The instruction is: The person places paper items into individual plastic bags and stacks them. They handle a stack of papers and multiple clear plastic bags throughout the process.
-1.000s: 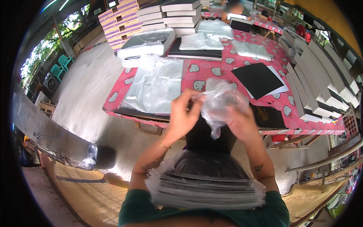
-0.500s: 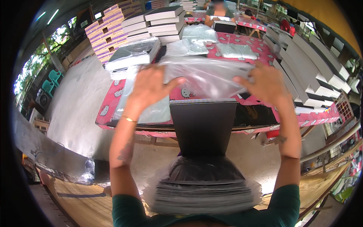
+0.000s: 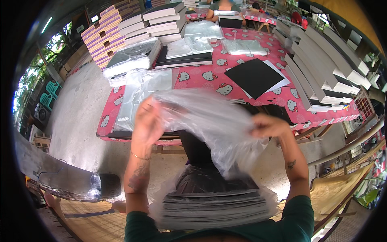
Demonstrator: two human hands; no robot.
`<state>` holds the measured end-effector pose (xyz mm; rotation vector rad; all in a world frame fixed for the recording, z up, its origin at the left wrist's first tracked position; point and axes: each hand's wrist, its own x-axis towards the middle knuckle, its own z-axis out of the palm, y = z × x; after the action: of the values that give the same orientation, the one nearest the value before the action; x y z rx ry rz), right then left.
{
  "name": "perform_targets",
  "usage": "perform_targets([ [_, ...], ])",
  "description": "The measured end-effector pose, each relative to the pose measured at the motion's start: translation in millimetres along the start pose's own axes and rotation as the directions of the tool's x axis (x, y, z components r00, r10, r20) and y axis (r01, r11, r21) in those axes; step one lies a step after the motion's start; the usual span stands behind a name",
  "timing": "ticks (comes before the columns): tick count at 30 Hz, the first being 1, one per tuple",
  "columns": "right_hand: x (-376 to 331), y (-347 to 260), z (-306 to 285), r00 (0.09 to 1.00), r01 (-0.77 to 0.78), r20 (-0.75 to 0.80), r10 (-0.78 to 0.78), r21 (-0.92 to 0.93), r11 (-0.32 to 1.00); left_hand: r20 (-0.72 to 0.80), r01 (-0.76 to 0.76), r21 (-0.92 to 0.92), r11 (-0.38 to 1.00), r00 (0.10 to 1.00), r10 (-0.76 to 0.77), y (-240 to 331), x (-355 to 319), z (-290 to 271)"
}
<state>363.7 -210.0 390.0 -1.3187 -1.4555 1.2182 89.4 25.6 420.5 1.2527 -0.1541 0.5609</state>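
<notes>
A clear plastic bag (image 3: 205, 117) is stretched between my two hands, above the near edge of the table, its lower part hanging loose and smeared by motion. My left hand (image 3: 148, 121) is closed on the bag's left end, its fingers blurred. At the other end, my right hand (image 3: 269, 126) pinches the plastic between thumb and fingers. Behind the hanging plastic stands a black panel (image 3: 195, 147), partly hidden. Nearest to me rises a thick stack of plastic-sleeved black sheets (image 3: 213, 205). A black square board (image 3: 254, 78) lies over white sheets on the table.
Flat clear bags (image 3: 147, 86) lie on the pink patterned tablecloth (image 3: 193, 82). Thick black-covered blocks (image 3: 322, 74) are piled along the right, more (image 3: 163, 20) at the back left beside stacked cartons (image 3: 107, 36). Another person (image 3: 225, 10) sits at a far table. Green chairs (image 3: 48, 94) stand left.
Both hands have come down and nearer with the plastic bag, which now droops over the black panel. The black board on the table has come into sight.
</notes>
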Motion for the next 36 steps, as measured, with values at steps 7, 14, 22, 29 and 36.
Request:
perform_targets([
  [7, 8.4, 16.7, 25.6, 0.834, 0.462, -0.550, -0.038, 0.661, 0.592, 0.167, 0.390, 0.601, 0.698, 0.792, -0.587, -56.9, -35.0, -12.4],
  [14, -11.9, 84.7, 27.5, 0.963, 0.259, -0.211, -0.167, 0.562, 0.785, -0.189, 0.275, -0.230, 0.934, 0.928, -0.320, -57.3, -52.2, -39.0],
  [22, -6.7, 51.4, 17.4, 0.962, 0.041, -0.265, -0.058, -0.068, 0.997, -0.367, 0.042, -0.215, 0.976, 0.922, -0.121, -36.4, -51.3, -22.9],
  [29, 24.5, 59.5, 45.2, 0.619, -0.187, -0.552, -0.560, -0.795, 0.577, -0.558, 0.150, 0.554, 0.819, 0.797, 0.232, -84.5, -36.0, -25.5],
  [36, -18.6, 32.9, 38.8, 0.822, 0.004, -0.569, 0.016, 0.034, 0.999, -0.457, 0.325, 0.197, 0.925, 0.865, -0.207, -71.5, -80.8, -57.6],
])
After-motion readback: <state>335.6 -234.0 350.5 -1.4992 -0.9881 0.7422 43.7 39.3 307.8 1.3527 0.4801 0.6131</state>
